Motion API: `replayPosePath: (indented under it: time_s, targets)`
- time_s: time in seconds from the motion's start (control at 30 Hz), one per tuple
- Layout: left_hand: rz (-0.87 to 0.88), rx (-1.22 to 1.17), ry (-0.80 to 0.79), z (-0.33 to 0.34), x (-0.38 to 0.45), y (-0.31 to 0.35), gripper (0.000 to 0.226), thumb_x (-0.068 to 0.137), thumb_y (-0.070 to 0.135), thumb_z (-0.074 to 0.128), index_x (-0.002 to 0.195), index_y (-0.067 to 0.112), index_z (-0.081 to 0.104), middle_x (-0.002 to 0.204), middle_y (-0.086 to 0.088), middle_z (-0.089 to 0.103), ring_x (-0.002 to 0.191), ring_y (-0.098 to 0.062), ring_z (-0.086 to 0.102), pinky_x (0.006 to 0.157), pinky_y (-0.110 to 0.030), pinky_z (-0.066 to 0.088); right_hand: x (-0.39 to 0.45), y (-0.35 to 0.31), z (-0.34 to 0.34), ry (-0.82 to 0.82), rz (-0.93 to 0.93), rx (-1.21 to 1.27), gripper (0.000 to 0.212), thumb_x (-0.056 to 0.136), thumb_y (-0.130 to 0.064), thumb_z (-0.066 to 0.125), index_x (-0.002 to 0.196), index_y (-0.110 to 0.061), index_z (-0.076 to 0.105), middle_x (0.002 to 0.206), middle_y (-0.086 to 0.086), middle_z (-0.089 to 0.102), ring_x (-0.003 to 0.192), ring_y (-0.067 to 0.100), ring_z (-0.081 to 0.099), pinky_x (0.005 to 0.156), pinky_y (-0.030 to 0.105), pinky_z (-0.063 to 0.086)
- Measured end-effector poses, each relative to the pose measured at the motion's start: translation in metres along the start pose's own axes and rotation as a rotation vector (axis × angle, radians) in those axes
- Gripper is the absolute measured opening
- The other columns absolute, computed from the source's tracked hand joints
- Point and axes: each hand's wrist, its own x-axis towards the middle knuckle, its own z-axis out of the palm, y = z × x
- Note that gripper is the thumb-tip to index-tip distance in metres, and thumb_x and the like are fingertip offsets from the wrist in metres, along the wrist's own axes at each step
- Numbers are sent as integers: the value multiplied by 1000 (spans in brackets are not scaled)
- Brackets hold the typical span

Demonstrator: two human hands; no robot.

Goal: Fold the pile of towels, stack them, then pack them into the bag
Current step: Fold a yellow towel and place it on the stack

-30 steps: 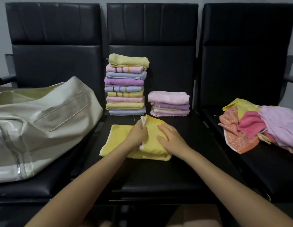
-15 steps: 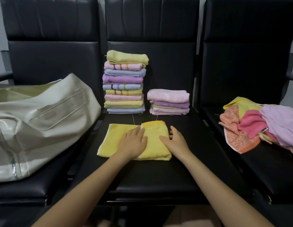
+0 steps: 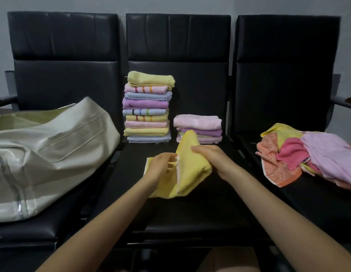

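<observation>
the yellow towel [image 3: 192,169] was flat a moment ago, and now the left hand [image 3: 161,165] and right hand [image 3: 208,156] both pinch it up to fold again.

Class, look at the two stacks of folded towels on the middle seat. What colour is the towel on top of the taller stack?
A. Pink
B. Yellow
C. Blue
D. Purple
B. The taller stack is topped by a plain yellow folded towel; the pink-topped one is the shorter stack to its right.
</observation>
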Motion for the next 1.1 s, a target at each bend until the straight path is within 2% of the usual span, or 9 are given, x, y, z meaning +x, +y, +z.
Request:
replayPosePath:
  time_s: [0.13,0.23,0.37,0.53,0.7,0.8,0.93,1.03,1.1]
  targets:
    - [-198,-385,-13,-1,-8,2,44,103,39,34,99,10,66,91,-11,71,91,-23,64,84,-37,49,1,12,33,-153,-31,-93,29,98,-22,52,117,-6,66,95,0,58,95,14,52,90,34,46]
    - [-230,-503,-80,-15,-8,2,51,101,45,36,105,5,67,95,-18,73,97,-29,67,81,-39,50,10,38,51,-99,-212,-406,34,97,-33,54,129,-26,61,132,-1,43,128,10,28,111,25,24]
    - [-221,-365,-110,-43,-1,0,50,94,45,54,124,6,59,118,-19,67,109,-31,65,96,-42,50,18,54,68,-93,-279,-492,48,96,-35,56,142,-30,46,155,2,18,145,14,5,113,25,10]
    - [-266,-52,23,-58,13,-10,55,90,36,62,136,8,49,131,-16,57,116,-31,57,104,-49,44,22,62,79,-141,-196,-500,76,93,-47,56,154,-30,15,161,-3,-1,148,17,0,119,37,11]
    - [-99,527,88,-57,4,-22,55,100,30,46,150,17,28,146,-9,42,133,-29,41,107,-41,37,23,74,86,-120,-217,-515,64,98,-45,46,154,-30,18,162,-4,1,148,15,1,119,37,12]
    - [-16,830,173,-56,-5,-35,48,103,34,34,148,15,33,143,-13,42,131,-30,37,105,-40,33,28,76,85,9,-163,-447,60,101,-41,42,153,-23,21,160,3,14,145,20,21,115,36,23]
    - [66,850,261,-53,-10,-48,41,104,30,30,137,12,46,133,-13,49,121,-28,42,99,-39,35,35,73,78,64,17,-248,78,89,-47,62,151,-14,26,148,7,40,130,23,46,103,37,42]
    - [87,838,279,-53,-11,-49,39,104,28,30,131,10,50,128,-13,51,118,-29,44,97,-39,35,37,64,71,-37,111,-161,62,82,-47,70,129,-10,52,124,3,59,103,14,58,77,27,48]
    - [94,822,291,-53,-12,-49,38,104,27,29,128,10,52,126,-13,53,117,-29,44,96,-39,36,37,57,67,-123,146,-121,50,81,-44,72,115,-11,57,108,-2,61,94,11,57,72,24,46]
